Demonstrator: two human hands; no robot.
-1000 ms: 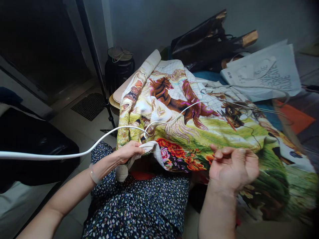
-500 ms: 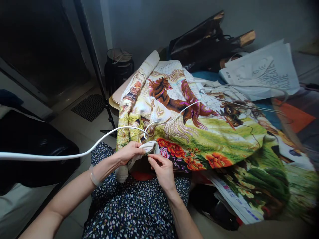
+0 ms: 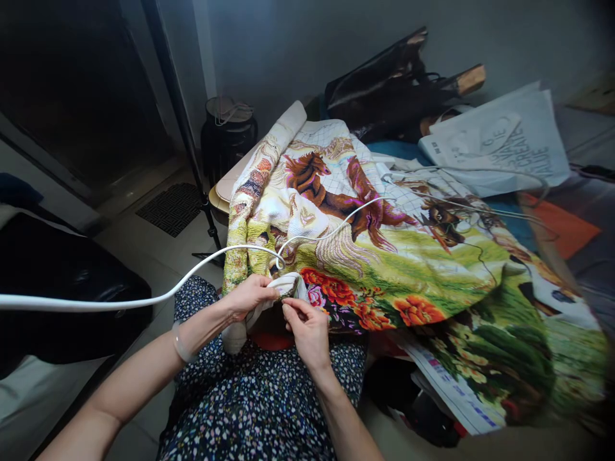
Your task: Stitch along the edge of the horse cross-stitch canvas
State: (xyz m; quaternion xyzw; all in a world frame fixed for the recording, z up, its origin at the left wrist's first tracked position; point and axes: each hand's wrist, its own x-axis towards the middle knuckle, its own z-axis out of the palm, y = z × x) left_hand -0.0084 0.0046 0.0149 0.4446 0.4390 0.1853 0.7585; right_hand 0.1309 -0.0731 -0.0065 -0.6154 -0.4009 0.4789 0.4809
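A large cross-stitch canvas [image 3: 384, 211] with horses, red flowers and green grass spreads over my lap and to the right. Its left side is wound into a roll [image 3: 247, 195]. My left hand [image 3: 250, 296] pinches a folded, whitish part of the canvas, thumb on top. Just right of that fold, my right hand [image 3: 307, 330] is closed in a pinch, thumb against forefinger, touching the canvas edge. Whatever sits between those fingertips is too small to make out. A white cable [image 3: 211, 255] loops above both hands.
A dark tripod leg [image 3: 185, 115] stands at the left, near a black stool [image 3: 229, 128]. Behind the canvas lie a dark bag [image 3: 379, 86] and a white printed bag [image 3: 500, 141]. A black leather seat [image 3: 72, 288] is at the far left. Printed paper [image 3: 451, 384] hangs under the canvas.
The view has shifted slightly. My right hand has moved a little left, still pinched at the fold. My left hand keeps its grip on the canvas.
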